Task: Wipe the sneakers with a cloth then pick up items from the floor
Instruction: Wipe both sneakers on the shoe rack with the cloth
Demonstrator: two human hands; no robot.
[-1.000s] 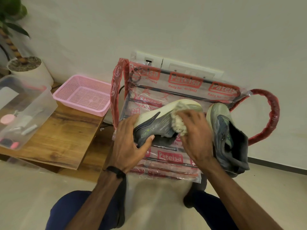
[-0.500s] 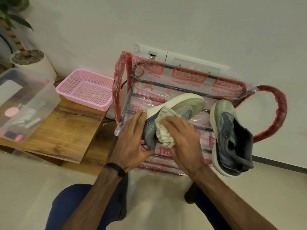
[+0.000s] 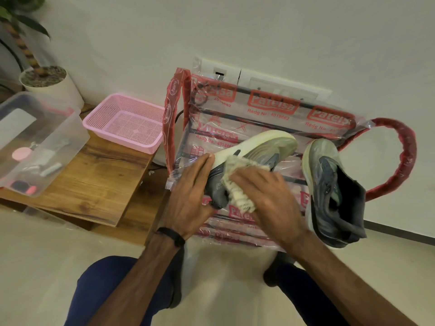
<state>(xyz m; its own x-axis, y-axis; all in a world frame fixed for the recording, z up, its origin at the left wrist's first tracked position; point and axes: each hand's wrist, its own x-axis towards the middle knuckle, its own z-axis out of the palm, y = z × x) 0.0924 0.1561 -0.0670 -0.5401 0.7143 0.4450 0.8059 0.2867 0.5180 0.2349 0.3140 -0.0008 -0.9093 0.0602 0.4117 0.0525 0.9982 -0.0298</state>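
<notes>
- Left hand grips the heel end of the grey sneaker, fingers curled round the pale sole edge, thumb on the near side; a black band circles that wrist.
- Right hand presses a cream cloth against the side of that sneaker, fingers laid over the cloth and bent round it so it stays bunched under the palm.
- Grey sneaker lies on its side across the plastic-wrapped rack, sole turned toward the wall, toe pointing up and to the right.
- Second sneaker rests just right of the first one on the same rack, tilted, opening facing the person; neither hand touches it.
- Rack stands against the wall, wrapped in clear plastic with red lettering; a red-wrapped curved handle loops out on its right side, and white wall sockets show just above it.
- Left of the rack, a pink mesh basket sits on a wooden surface.
- Farther left of the rack, on the same surface, a clear plastic box holds small items, some pink, too blurred to name.
- Behind that box a white plant pot stands by the wall.
- Below the rack, the person's knees in dark blue trousers show above the pale floor.
</notes>
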